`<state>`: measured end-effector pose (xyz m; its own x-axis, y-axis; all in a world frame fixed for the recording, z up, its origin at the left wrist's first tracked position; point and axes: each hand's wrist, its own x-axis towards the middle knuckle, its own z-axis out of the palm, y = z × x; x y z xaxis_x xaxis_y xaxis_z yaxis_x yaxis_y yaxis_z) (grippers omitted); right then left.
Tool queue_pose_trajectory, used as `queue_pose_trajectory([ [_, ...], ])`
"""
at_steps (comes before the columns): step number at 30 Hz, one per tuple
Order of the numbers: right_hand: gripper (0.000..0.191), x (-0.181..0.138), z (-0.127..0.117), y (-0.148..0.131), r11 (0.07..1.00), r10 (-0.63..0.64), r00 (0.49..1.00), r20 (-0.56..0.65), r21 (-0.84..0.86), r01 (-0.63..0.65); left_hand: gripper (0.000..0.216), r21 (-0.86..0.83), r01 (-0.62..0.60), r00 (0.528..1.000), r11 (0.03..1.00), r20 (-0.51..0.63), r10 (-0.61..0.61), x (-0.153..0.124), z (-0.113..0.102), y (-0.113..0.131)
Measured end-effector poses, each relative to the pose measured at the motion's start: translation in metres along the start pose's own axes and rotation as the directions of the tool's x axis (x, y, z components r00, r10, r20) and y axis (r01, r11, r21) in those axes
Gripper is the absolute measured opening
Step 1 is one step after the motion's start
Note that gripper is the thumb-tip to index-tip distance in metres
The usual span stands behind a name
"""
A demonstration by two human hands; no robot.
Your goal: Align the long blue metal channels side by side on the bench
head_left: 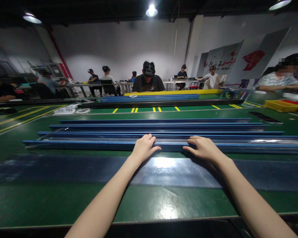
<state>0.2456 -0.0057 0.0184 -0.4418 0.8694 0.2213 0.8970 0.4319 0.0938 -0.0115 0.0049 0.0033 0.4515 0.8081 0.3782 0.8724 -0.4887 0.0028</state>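
Observation:
Several long blue channel strips lie side by side across the green table. The nearest blue channel strip (89, 145) has both my hands on it, near its middle. My left hand (144, 147) curls its fingers over the strip's top, with the thumb on the near side. A short way to the right, my right hand (203, 147) grips the same strip in a like manner, thumb pointing inward. The undersides of the fingers are partly hidden. Between my forearms and the strip, a flat clear plastic sheet (89, 168) stretches across the table and reflects the lamp light.
Beyond the strips, the green table (129, 114) bears yellow marks. A dark phone (264, 117) lies at right, near a yellow tray (280, 105). Farther back are a long black bar (164, 104) and a yellow bar (173, 92). A person (149, 79) sits opposite; several others work around.

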Motion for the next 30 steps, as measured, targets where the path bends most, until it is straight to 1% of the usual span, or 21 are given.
queue_pose_trajectory([
  [13, 0.039, 0.0002, -0.0008, -0.0005, 1.000, 0.010, 1.000, 0.008, 0.002, -0.010, 0.031, -0.019, 0.008, 1.000, 1.000, 0.015, -0.008, 0.0002, -0.0002, 0.0004],
  [30, 0.038, 0.0000, -0.0022, -0.0012, 1.000, 0.008, 1.000, 0.016, 0.002, -0.008, 0.032, 0.005, 0.002, 1.000, 1.000, 0.015, -0.002, -0.0003, -0.0006, 0.0004],
])
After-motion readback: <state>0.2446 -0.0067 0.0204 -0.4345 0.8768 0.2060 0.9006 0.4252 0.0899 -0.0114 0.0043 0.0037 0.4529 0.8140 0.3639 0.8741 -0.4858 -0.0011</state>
